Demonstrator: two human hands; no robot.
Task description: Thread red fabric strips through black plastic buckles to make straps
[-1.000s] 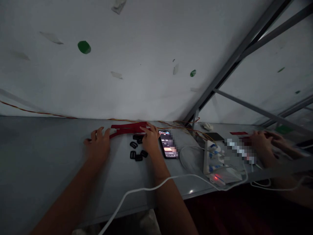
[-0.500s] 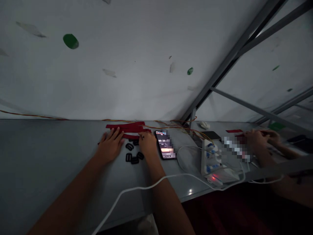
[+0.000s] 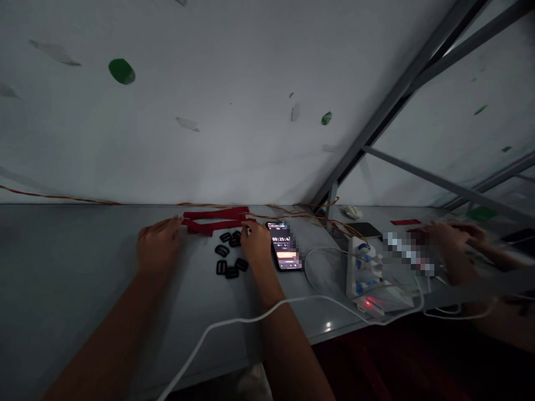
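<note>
Two red webbing straps (image 3: 217,213) lie near the wall, one behind the other. My left hand (image 3: 160,242) is closed at the left end of the front red strap (image 3: 225,225), its fingertips pinching it. The right end of that same strap is between the fingers of my right hand (image 3: 256,243), also closed. The strap stretches between both hands with a fold near its left part. Just below it, beside my right hand, several black plastic slider buckles (image 3: 222,250) lie loose on the grey table (image 3: 104,239).
A phone (image 3: 285,248) showing a timer lies right of my right hand. Beyond it stand a white power strip (image 3: 358,273) and a dark flat device (image 3: 363,230). A white cable (image 3: 234,321) crosses over my right forearm. At far right, a co-worker's hands (image 3: 449,236) handle red material.
My left hand has lifted from lying flat on the straps and moved left to the strap's end. The front strap has shifted, uncovering more buckles. My right hand has moved slightly right.
</note>
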